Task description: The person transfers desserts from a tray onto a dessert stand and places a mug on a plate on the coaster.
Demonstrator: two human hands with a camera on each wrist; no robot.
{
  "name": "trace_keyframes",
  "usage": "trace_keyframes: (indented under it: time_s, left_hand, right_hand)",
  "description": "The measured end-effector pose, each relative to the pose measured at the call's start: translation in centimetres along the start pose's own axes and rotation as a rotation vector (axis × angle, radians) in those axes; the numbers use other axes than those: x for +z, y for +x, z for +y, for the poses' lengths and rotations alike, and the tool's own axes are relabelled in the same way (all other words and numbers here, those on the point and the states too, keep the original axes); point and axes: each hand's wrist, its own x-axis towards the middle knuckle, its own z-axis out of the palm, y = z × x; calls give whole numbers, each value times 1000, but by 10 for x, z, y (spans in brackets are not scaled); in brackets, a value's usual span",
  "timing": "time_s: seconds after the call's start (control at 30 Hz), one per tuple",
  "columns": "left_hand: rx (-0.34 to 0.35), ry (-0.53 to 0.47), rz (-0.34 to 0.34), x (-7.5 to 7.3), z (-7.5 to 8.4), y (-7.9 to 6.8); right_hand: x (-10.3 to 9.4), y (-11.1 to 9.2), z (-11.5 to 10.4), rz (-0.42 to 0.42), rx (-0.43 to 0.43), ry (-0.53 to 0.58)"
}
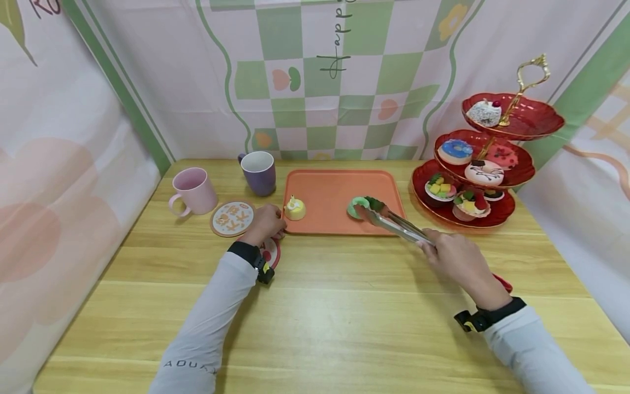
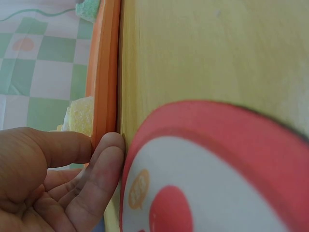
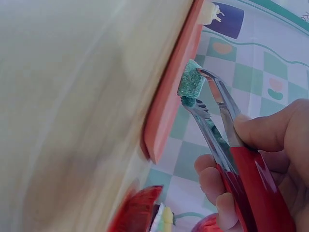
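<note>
My left hand pinches the near left corner of the orange tray between thumb and fingers; the left wrist view shows the thumb on the tray's rim. A red-edged coaster lies under that hand. With my right hand I grip red-handled metal tongs. Their tips are at a small green sugar-coated cake on the right half of the tray. A small yellow cake stands at the tray's left end, close to my left fingers.
Left of the tray stand a purple mug and a pink mug, with a round patterned coaster in front of them. A red three-tier stand holding several cakes, donuts and cupcakes rises at the right. A patterned cloth hangs behind.
</note>
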Motion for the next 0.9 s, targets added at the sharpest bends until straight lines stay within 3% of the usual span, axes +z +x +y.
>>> trace_keyframes:
  time_s: [0.27, 0.63, 0.9]
  left_hand:
    - [20, -6, 3, 1, -2, -1]
    - [44, 2, 11, 1, -1, -2]
    - [17, 22, 6, -1, 1, -3]
  right_hand:
    - [-14, -3, 5, 67, -36, -6]
    - [-35, -6, 13, 47, -5, -34]
    - [-48, -10, 18, 30, 51, -59]
